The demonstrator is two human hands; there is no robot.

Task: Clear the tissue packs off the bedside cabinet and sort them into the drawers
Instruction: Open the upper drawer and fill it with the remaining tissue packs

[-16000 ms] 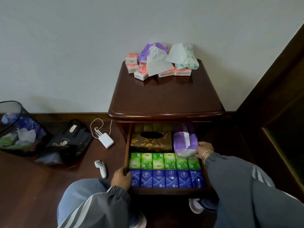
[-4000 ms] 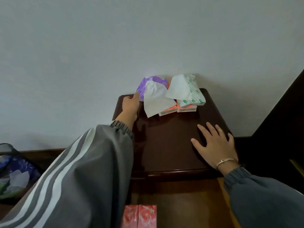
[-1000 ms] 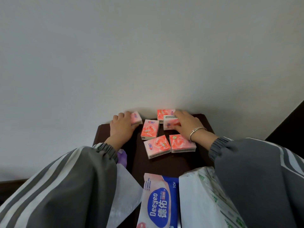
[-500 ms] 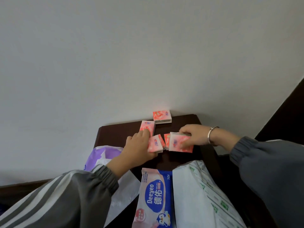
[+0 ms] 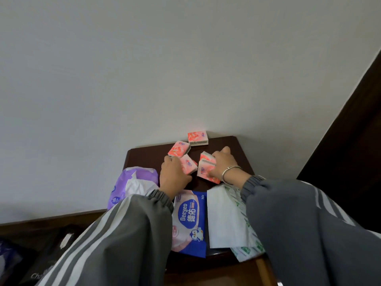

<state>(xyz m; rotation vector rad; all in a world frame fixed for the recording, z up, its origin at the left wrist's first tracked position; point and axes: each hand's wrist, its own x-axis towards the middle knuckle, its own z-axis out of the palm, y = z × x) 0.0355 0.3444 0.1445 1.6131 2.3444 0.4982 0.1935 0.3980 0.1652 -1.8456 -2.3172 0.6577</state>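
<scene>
Both hands (image 5: 174,176) gripping pink tissue packs (image 5: 207,171), cabinet top (image 5: 144,156)

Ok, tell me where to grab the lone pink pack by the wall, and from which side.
Grip the pink pack by the wall across its two short sides, coming from above and in front. It lies flat with its back edge near the wall, so only the top and front are open. Neither the left hand nor the right hand is touching it.

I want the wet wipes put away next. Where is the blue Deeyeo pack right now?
The Deeyeo pack lies at the cabinet top's near edge, between the purple tissue pack and the white-green pack.
</scene>
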